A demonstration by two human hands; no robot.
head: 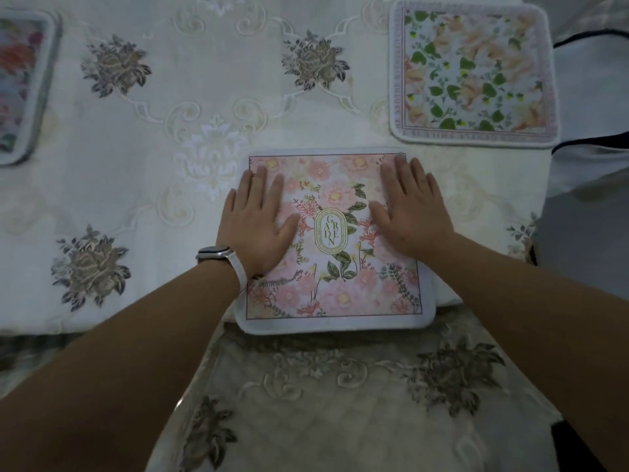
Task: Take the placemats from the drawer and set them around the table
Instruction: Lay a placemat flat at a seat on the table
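A pink floral placemat (335,294) with "GARDEN" printed in an oval lies at the table's near edge, its front border just over the edge. My left hand (258,219) rests flat on its left half, fingers spread. My right hand (412,212) lies flat on its right half, fingers spread too. Neither hand grips anything. A second placemat (476,73) with peach flowers and green leaves lies at the far right. A third placemat (20,86) with red flowers shows partly at the left edge of view.
A white embroidered tablecloth (190,137) covers the table and hangs down over the near edge (340,403). A white chair back with dark trim (592,97) stands at the right side. A watch sits on my left wrist.
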